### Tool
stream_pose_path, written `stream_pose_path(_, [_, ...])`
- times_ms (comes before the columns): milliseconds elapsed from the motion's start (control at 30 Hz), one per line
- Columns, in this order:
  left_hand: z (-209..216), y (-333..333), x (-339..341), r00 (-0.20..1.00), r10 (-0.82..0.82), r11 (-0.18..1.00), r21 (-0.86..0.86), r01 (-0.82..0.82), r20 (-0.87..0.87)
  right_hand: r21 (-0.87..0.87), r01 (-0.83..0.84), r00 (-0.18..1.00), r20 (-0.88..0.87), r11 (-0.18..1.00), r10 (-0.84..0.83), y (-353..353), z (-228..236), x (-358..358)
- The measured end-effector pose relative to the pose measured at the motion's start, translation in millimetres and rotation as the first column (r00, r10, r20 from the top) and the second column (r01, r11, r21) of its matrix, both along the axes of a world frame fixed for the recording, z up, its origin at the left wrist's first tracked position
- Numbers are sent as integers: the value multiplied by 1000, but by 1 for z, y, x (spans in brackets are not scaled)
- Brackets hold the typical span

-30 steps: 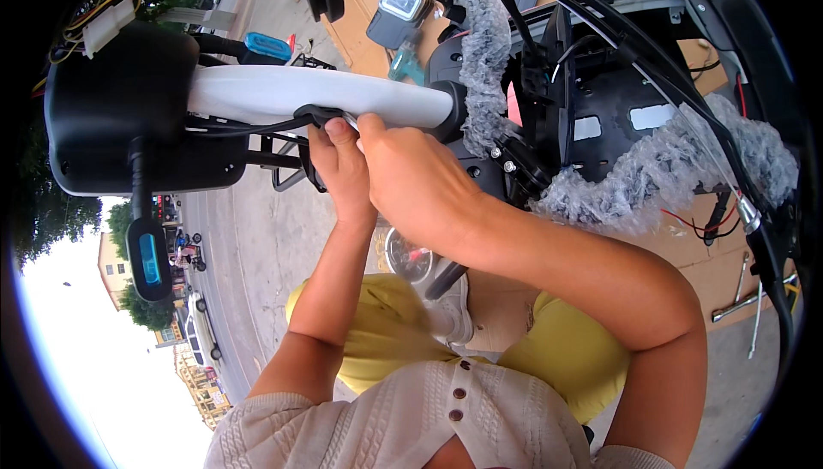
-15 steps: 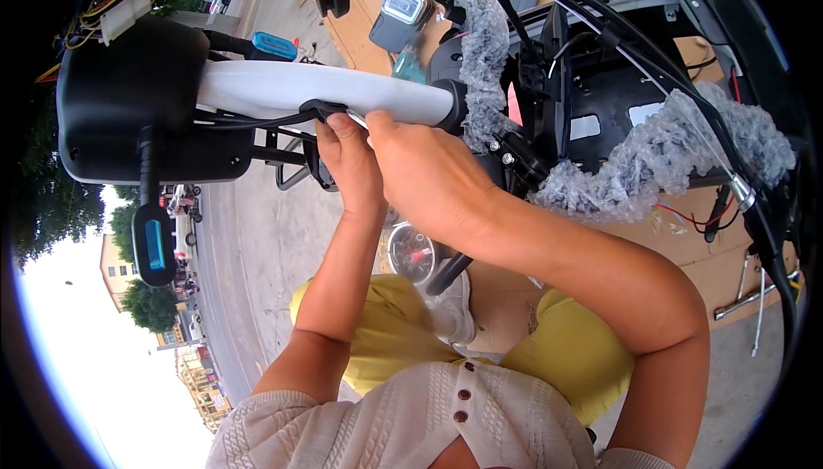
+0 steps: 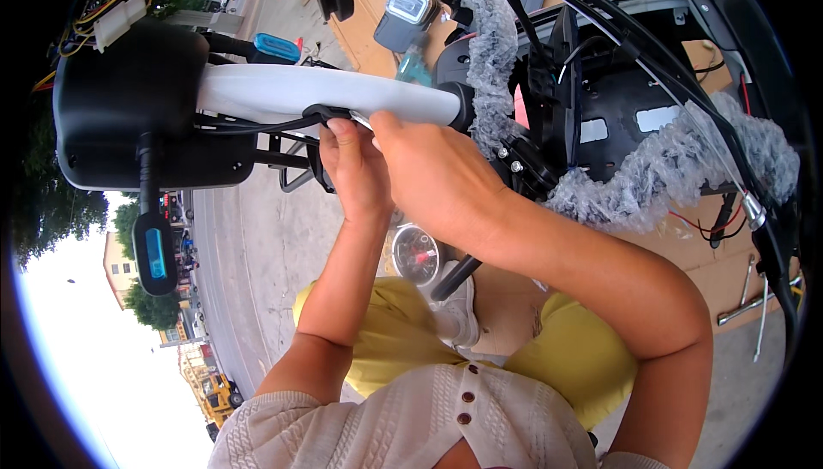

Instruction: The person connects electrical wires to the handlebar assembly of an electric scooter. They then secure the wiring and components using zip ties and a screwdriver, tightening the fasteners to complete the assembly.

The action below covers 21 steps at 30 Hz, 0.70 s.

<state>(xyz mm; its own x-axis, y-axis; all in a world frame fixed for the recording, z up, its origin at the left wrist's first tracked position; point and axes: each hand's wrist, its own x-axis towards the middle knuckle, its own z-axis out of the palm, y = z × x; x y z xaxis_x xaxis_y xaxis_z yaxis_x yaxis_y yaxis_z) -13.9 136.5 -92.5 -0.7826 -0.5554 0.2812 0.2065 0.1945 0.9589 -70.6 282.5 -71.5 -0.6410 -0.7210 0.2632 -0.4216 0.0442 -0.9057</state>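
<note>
My left hand (image 3: pixel 353 169) is closed beneath a small black clamp piece (image 3: pixel 327 112), thumb upright against its underside. Black cables (image 3: pixel 266 126) run from this piece to the left, along the lower side of a smooth white curved tube (image 3: pixel 334 90). My right hand (image 3: pixel 446 173) presses close beside the left, its fingers bent around a thin silver shaft (image 3: pixel 362 120) whose end meets the black piece. The rest of that tool is hidden in the right hand. A black boxy housing (image 3: pixel 129 100) stands at the tube's left end.
Bubble-wrapped parts (image 3: pixel 493 57) and a black vehicle frame (image 3: pixel 720 6) lie to the right. A mirror-like black part with blue film (image 3: pixel 154 250) hangs at left. Below my hands is a clear round tub (image 3: pixel 416 255); metal wrenches (image 3: pixel 746 308) lie at far right.
Both hands stay at the black piece, with only a slight shift of the fingers. The whole view has shifted a little; a yellow vehicle shows at lower left in the street.
</note>
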Motion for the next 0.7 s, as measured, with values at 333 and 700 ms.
stream_pose_path(333, [2, -7, 3, 988, -127, 962, 232, 144, -85, -22, 14, 998, -55, 1000, -15, -2, -4, -3])
stream_pose_path(700, [-4, -17, 7, 989, -147, 908, 394, 143, -20, -85, -31, 994, 98, 996, 39, -6, -6, 1])
